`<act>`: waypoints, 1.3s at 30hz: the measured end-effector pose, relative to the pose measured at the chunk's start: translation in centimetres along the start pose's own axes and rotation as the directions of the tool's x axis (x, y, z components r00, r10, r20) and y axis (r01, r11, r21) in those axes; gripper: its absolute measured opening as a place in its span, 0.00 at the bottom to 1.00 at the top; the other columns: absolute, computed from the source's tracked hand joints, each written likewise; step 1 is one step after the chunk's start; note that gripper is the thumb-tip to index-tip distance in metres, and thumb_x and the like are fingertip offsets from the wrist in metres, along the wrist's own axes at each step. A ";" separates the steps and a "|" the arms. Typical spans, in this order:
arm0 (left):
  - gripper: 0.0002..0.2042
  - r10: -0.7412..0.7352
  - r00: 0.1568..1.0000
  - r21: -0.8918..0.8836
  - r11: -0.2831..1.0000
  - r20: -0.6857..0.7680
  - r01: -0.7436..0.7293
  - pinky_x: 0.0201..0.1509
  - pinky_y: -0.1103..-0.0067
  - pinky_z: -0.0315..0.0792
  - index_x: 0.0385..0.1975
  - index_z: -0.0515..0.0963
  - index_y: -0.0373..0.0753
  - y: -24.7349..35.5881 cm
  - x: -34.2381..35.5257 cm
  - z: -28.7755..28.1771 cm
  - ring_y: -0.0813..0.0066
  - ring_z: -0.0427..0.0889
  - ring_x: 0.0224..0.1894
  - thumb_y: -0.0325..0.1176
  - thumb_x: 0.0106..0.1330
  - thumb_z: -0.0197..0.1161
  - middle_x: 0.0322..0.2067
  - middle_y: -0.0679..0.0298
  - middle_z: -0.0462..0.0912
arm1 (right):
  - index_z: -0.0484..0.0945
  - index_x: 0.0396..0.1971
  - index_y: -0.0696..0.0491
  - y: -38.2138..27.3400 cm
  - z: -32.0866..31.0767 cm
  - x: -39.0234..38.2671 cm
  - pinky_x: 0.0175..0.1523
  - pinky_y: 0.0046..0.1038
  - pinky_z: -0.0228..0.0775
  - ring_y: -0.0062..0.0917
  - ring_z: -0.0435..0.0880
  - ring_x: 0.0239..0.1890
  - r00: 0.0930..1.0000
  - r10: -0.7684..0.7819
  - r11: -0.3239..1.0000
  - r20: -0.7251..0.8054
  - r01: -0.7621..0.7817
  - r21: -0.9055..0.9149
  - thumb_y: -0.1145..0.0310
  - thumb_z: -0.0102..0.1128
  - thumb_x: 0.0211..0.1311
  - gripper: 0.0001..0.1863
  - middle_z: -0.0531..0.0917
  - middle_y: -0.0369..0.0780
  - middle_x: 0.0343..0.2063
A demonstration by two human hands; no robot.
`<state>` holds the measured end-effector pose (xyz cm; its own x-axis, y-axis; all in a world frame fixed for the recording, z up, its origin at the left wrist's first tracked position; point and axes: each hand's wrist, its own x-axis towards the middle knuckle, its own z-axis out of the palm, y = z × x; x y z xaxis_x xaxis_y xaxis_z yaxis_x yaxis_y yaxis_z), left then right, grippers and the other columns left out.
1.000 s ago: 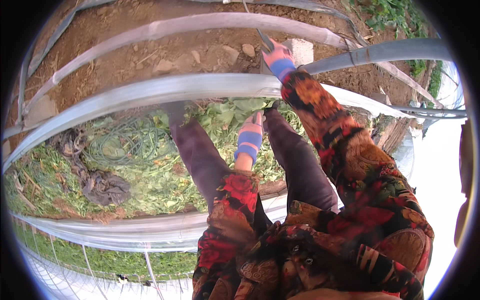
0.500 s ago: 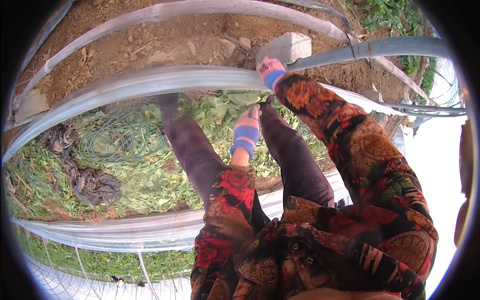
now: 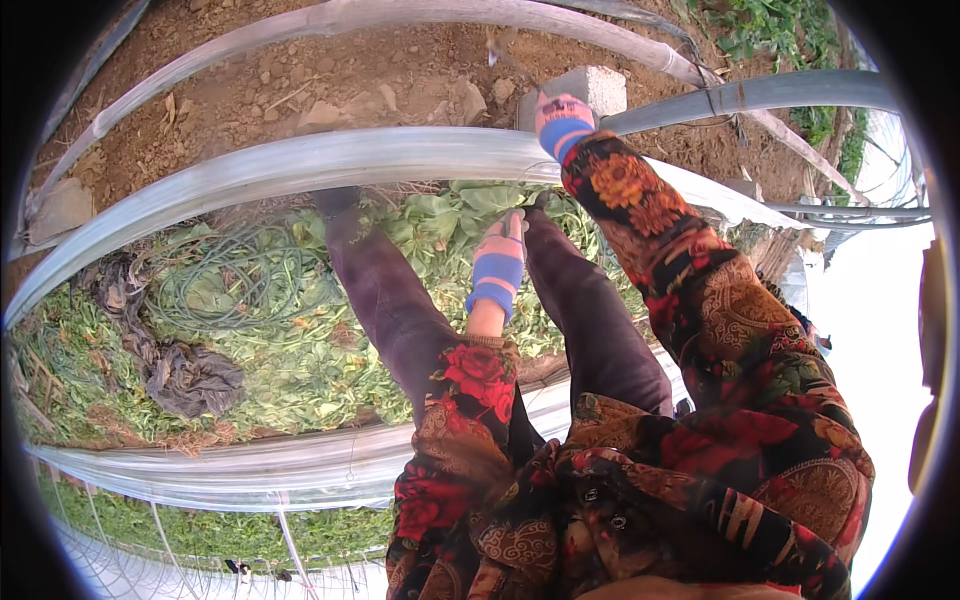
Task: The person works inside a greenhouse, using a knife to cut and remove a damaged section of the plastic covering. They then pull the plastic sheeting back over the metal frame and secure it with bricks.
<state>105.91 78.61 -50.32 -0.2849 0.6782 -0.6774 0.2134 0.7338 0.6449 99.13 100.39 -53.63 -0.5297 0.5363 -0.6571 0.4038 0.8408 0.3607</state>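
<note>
My right hand (image 3: 562, 122), in a pink and blue striped glove, is raised in front of a grey concrete block (image 3: 603, 92). Its fingers are closed on a thin dark strand or handle (image 3: 520, 70), blurred, with a small pale end; I cannot make out its kind. Lower down, between my knees, my left hand (image 3: 498, 262) wears a matching glove. Its fingers are drawn together beside broad green leaves (image 3: 465, 205), and what they hold, if anything, is hidden. A band of clear plastic film (image 3: 350, 155) runs across just beyond it.
Bent poles (image 3: 400, 15) arch over brown soil with clods. A grey pipe (image 3: 760, 93) runs right from the block. At left lie a coil of green hose (image 3: 235, 275) and crumpled dark plastic (image 3: 195, 375) on cut greenery. More film (image 3: 300, 465) stretches behind my legs.
My right hand has moved slightly up and right, and the blurred thin thing now shows beyond it. My left hand has barely moved.
</note>
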 end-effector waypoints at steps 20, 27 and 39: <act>0.17 0.018 0.997 -0.108 0.994 -0.074 -0.026 0.40 0.71 0.70 0.52 0.61 0.44 -0.1 -0.9 -1.0 0.60 0.75 0.39 0.32 0.61 0.42 0.42 0.56 0.72 | 0.78 0.33 0.55 0.6 -0.8 -2.4 0.34 0.30 0.73 0.34 0.80 0.34 0.958 -0.237 0.901 0.164 0.280 -0.330 0.69 0.43 0.53 0.13 0.80 0.42 0.30; 0.23 -0.045 0.997 -0.208 0.976 0.062 0.057 0.42 0.69 0.71 0.56 0.58 0.44 -0.3 -1.1 -0.8 0.57 0.76 0.39 0.27 0.57 0.44 0.46 0.50 0.70 | 0.79 0.33 0.50 -1.4 -1.6 6.0 0.39 0.31 0.72 0.29 0.79 0.38 0.965 -0.100 0.972 0.244 0.147 -0.182 0.66 0.50 0.50 0.12 0.80 0.37 0.35; 0.20 0.031 0.999 0.016 0.999 -0.039 -0.030 0.39 0.70 0.71 0.55 0.59 0.44 0.0 -1.0 -1.0 0.58 0.76 0.38 0.31 0.60 0.44 0.44 0.55 0.71 | 0.79 0.30 0.50 -2.5 6.9 -3.8 0.35 0.30 0.71 0.29 0.80 0.33 0.952 -0.158 0.975 0.260 0.193 -0.113 0.67 0.41 0.53 0.14 0.81 0.39 0.30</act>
<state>105.26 77.83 -49.29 -0.3149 0.6984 -0.6427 0.2372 0.7136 0.6592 105.29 95.72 -56.55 -0.3744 0.3584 -0.8552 0.2074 0.9313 0.2995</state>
